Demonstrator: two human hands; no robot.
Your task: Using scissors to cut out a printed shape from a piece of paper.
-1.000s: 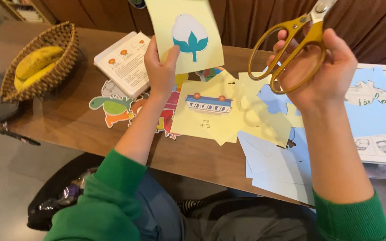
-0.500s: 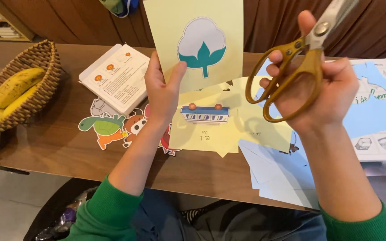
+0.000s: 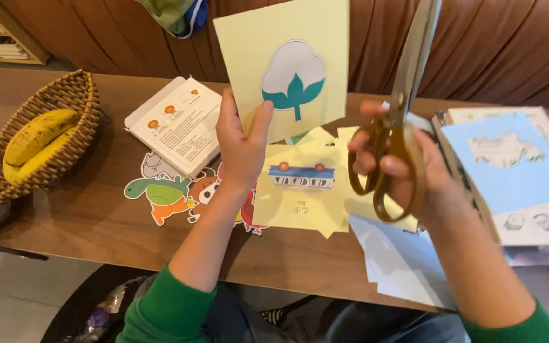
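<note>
Yellow paper sheet [image 3: 287,70] printed with a white cotton boll on teal leaves is what we hold upright above the wooden table [image 3: 96,216], well clear of its surface. Our left hand [image 3: 241,143] grips the sheet at its lower left corner, thumb on the printed face and fingers behind. Our right hand [image 3: 396,168] is closed through the brown handle loops of the scissors [image 3: 398,108]; the blades point upward just to the right of the sheet, and their tips run out of the frame, so we cannot tell how far apart they are. Directly below the sheet, loose yellow paper pieces [image 3: 306,200] lie on the table, one bearing a small blue vehicle picture. Left of those pieces rest cut-out animal figures [image 3: 163,190], and above the figures sits a white printed booklet [image 3: 176,124]. At the far left of the table stands a wicker basket [image 3: 74,95] containing bananas [image 3: 36,136]. To the right of the yellow pieces lies a light blue sheet [image 3: 509,174] with a cut-out hole, resting on an open book [image 3: 541,222], and pale blue offcuts [image 3: 401,263] overhang the near table edge. Both our sleeves are green.
</note>
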